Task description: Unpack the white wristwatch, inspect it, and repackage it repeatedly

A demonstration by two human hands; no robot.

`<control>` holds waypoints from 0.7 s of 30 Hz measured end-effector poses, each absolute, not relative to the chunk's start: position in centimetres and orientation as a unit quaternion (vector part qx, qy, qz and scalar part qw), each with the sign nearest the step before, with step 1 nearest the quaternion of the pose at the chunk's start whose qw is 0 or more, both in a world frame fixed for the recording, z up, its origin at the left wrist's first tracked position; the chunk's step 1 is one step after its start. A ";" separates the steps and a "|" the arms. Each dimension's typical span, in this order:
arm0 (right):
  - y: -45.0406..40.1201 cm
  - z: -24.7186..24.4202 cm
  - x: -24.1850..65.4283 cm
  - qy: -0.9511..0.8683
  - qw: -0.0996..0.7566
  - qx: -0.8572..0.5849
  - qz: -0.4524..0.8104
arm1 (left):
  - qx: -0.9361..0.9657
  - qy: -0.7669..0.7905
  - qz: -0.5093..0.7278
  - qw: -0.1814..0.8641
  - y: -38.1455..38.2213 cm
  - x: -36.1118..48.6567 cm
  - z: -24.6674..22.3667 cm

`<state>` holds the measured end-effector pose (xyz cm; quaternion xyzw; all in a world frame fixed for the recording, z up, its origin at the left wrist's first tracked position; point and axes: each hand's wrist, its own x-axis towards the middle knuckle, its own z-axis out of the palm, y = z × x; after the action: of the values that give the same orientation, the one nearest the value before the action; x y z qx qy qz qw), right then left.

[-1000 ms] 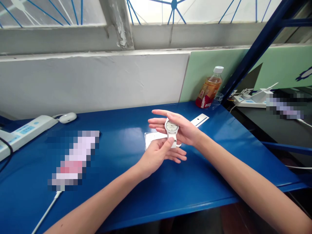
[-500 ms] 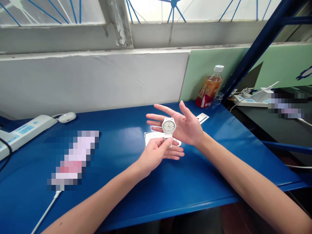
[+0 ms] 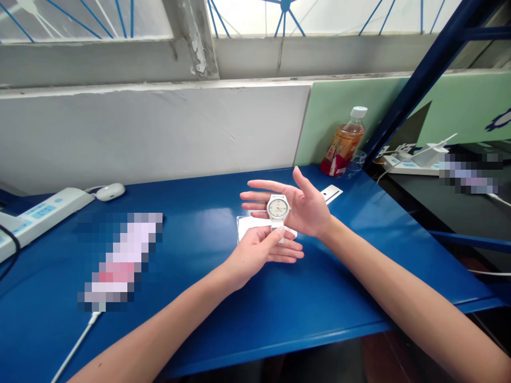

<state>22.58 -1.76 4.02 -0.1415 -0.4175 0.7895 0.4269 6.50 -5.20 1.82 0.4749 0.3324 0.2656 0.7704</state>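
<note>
A white wristwatch (image 3: 278,208) with a round, pale face is upright over the middle of the blue desk (image 3: 191,234). Its lower strap is pinched between the thumb and fingers of my left hand (image 3: 255,252). Behind the watch, my right hand (image 3: 305,208) is turned palm up with its fingers and thumb spread, holding nothing. Whether the palm touches the watch cannot be made out. White flat packaging (image 3: 244,226) lies on the desk beneath the hands, partly hidden by them.
A drink bottle (image 3: 342,146) stands at the back right, near a white card (image 3: 332,194). To the left are a blurred-out phone-like item (image 3: 128,255) with a white cable, a power strip (image 3: 48,215) and a white mouse-shaped object (image 3: 110,192). A blue post (image 3: 411,85) slants at the right.
The watch and my left hand have shifted very slightly to the right. The fingers of my right hand have moved a little, with the index finger now lower.
</note>
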 end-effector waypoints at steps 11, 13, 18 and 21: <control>-1.9 4.4 22.6 -0.439 0.429 -0.167 0.772 | 0.468 0.333 0.282 0.769 -5.4 6.6 1.7; -2.0 4.5 22.6 -0.445 0.432 -0.191 0.761 | 0.465 0.332 0.301 0.764 -5.5 6.7 1.8; -1.8 4.5 22.6 -0.454 0.448 -0.194 0.745 | 0.456 0.321 0.352 0.751 -5.5 6.8 2.1; -1.4 4.4 22.9 -0.473 0.455 -0.181 0.733 | 0.450 0.307 0.370 0.752 -5.3 6.5 2.4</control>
<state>22.86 -1.41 4.35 -0.1812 -0.4727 0.7327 0.4548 6.48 -5.29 2.41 0.4504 0.3069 0.3703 0.7522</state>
